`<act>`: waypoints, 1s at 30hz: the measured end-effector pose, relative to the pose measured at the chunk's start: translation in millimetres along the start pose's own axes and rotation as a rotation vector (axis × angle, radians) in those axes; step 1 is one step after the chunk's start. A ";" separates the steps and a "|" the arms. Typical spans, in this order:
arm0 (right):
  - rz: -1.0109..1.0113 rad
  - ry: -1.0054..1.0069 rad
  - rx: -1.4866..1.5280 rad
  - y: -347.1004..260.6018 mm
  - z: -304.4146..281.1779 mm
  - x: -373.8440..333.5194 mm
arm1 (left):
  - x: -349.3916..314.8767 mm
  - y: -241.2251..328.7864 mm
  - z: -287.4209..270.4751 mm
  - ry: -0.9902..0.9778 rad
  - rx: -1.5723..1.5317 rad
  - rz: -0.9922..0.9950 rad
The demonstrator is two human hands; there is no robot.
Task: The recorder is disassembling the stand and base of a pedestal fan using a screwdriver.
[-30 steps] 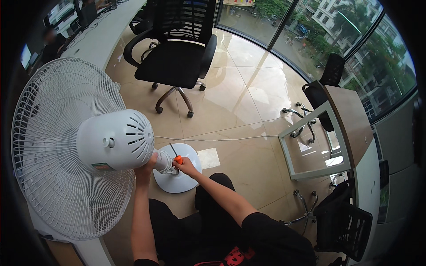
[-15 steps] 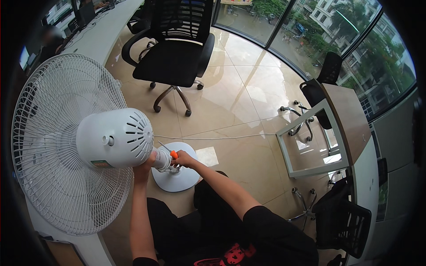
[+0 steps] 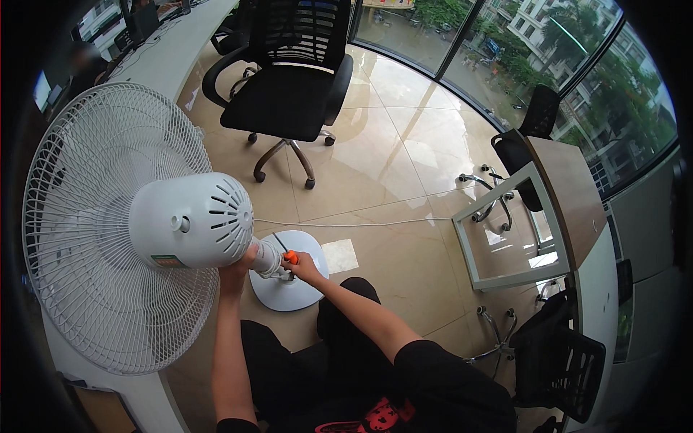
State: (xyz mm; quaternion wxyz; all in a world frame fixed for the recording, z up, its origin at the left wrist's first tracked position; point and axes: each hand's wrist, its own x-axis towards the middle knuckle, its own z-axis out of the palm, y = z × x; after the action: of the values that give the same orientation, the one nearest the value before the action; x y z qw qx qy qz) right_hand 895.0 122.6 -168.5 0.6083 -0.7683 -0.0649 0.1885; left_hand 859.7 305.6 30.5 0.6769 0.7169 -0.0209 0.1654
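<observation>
A white pedestal fan (image 3: 189, 225) with a wire cage fills the left side, its rounded motor housing turned toward me. My left hand (image 3: 235, 271) is closed round the fan's neck just under the housing, which hides part of the fingers. Beside the white pole joint (image 3: 268, 257), my right hand (image 3: 304, 270) grips a screwdriver (image 3: 291, 257) by its orange handle. Its thin shaft points up and to the left, apart from any screw that I can make out. Below the hands, the fan's round white base (image 3: 294, 294) rests on the tiled floor.
A black office chair (image 3: 278, 97) stands beyond the fan, near a long white desk (image 3: 170, 54). A white cable (image 3: 361, 225) runs across the floor toward a wood-topped table (image 3: 567, 195) on the right. Another black chair (image 3: 559, 361) is at the lower right. A person (image 3: 86, 65) sits far left.
The screwdriver's shaft has swung to the right and stands steeper. My right hand has shifted slightly down and right. My left hand keeps its hold on the fan's neck.
</observation>
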 end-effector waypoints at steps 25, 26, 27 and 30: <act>0.613 -0.068 0.625 -11.0 -1.9 17.9 | -2.9 -5.7 -1.0 0.007 -0.024 -0.033; 0.611 -0.056 0.609 -14.9 -3.1 14.4 | -3.1 -5.4 -0.9 0.005 -0.016 -0.029; 0.617 -0.070 0.623 -17.9 -4.6 10.4 | -3.5 -4.8 -0.7 -0.002 -0.003 -0.026; 0.660 -0.140 0.675 -22.1 -6.8 7.4 | -2.7 -2.7 -3.0 -0.010 0.021 -0.017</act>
State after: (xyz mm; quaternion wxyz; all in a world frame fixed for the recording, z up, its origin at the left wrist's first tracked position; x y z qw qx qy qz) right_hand 907.2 124.4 -147.6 0.7258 -0.4926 0.2066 0.4335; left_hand 857.2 308.2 27.3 0.6707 0.7249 -0.0166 0.1564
